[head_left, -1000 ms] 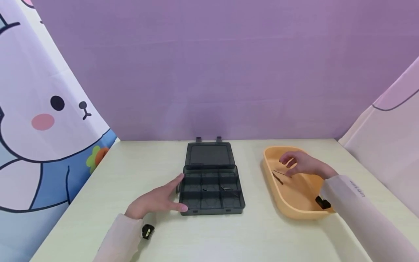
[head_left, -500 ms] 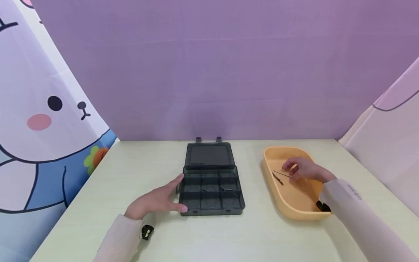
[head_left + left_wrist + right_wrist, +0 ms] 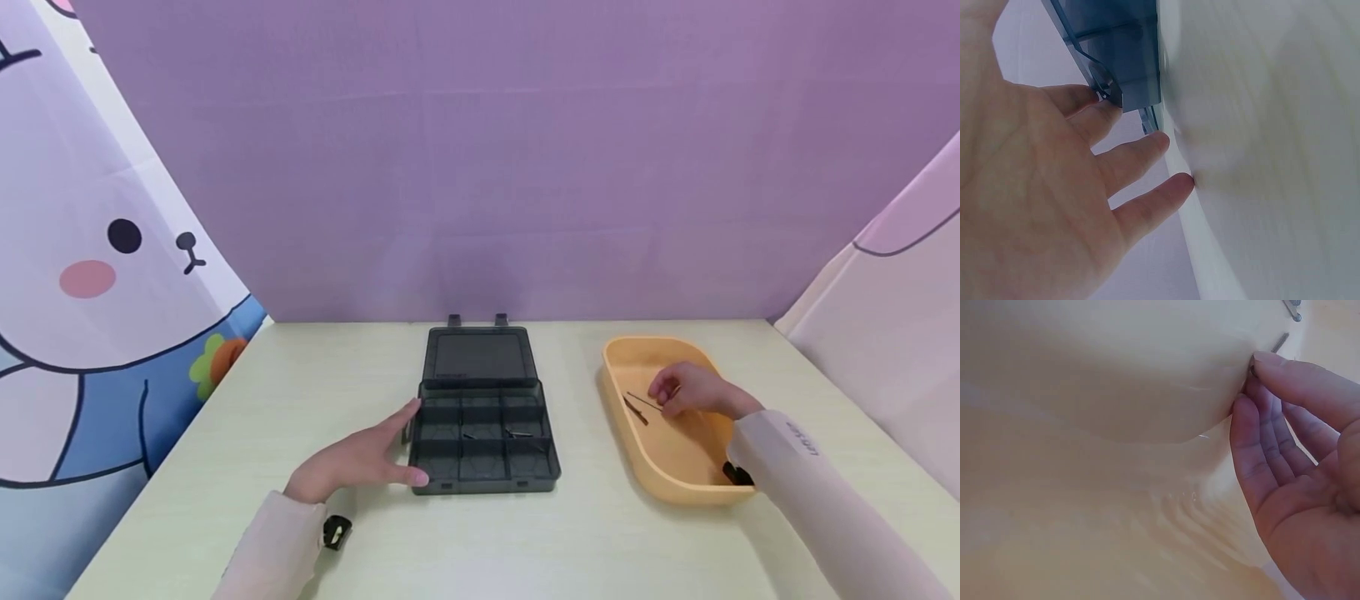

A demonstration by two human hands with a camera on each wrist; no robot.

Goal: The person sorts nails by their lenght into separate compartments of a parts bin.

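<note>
My left hand (image 3: 358, 460) lies against the left side of a dark translucent compartment box (image 3: 486, 485), fingers spread and mostly straight. In the left wrist view, fingertips (image 3: 1104, 112) touch the box's corner near the table. Inside the orange tray (image 3: 678, 492), my right hand (image 3: 693, 388) pinches the near end of a thin metal rod (image 3: 643, 400) between thumb and fingers. The rod's tip (image 3: 1281, 341) sticks out past the thumb in the right wrist view. Another short dark rod (image 3: 636, 412) lies beside it on the tray floor.
The box lid (image 3: 482, 357) is folded back, with two latches at its far edge. Several small metal pieces (image 3: 519, 432) lie in the compartments. A purple cloth (image 3: 480, 167) hangs behind the pale table (image 3: 345, 358); a cartoon-printed cloth (image 3: 75, 333) hangs at the left.
My right hand has lowered into the tray, and its thumb and fingers have come together on the thin rod's end. My left hand stays at the box.
</note>
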